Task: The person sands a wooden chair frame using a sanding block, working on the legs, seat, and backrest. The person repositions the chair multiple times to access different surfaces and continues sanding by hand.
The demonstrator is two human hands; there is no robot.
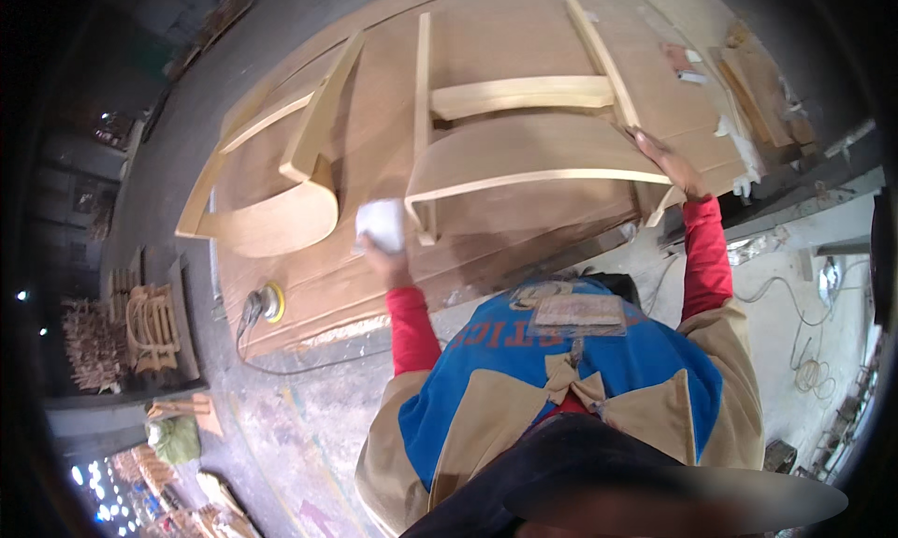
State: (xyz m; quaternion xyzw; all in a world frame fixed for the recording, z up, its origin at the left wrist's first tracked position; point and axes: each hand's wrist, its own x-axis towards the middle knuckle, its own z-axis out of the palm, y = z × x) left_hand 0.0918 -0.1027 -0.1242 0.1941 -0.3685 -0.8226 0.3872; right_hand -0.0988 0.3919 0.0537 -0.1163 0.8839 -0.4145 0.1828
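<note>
A pale wooden chair frame (524, 94) lies on the cardboard-covered table, with two long legs, a crossbar and a wide curved panel (543, 150) toward me. My right hand (672, 167) grips the right end of this frame, its fingers at the corner where the panel meets a leg. To the left of the panel, my left hand (383, 257) holds a white pad (380, 222), slightly smeared by motion, just off the panel's left end. Whether the pad touches the wood I cannot tell.
A second wooden chair frame (271, 215) lies to the left. Near the table's front left edge sits a sander (267, 304) with a yellow disc and a trailing cord (313, 368). Brown cardboard (374, 299) covers the table. Boards (753, 94) lie at the far right; wooden parts (152, 327) stand at left.
</note>
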